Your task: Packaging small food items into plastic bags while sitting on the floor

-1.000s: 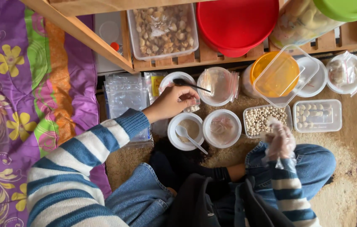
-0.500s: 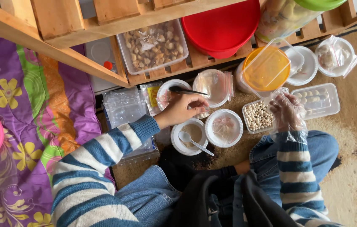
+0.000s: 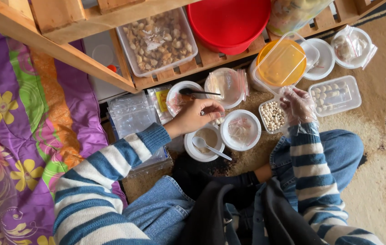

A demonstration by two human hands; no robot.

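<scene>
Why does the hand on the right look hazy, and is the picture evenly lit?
Head view: soft, even daylight with faint shadows; the right hand looks hazy because a clear plastic glove covers it, and its film catches pale glare; the left hand and the white spoon are sharp; the striped sleeve near the lens is slightly soft.

A beige carpet with dark brown swirls (image 3: 374, 181) covers the floor on the right and runs under the low slatted shelf of pale wood (image 3: 202, 59) that crosses the top of the view. A slanted wooden beam (image 3: 43, 45) of the same frame cuts across the upper left. To the left lies a purple cloth printed with yellow flowers and green and orange bands (image 3: 29, 118), spread flat. Soft, even daylight falls over everything, with only faint shadows beneath the shelf.
</scene>
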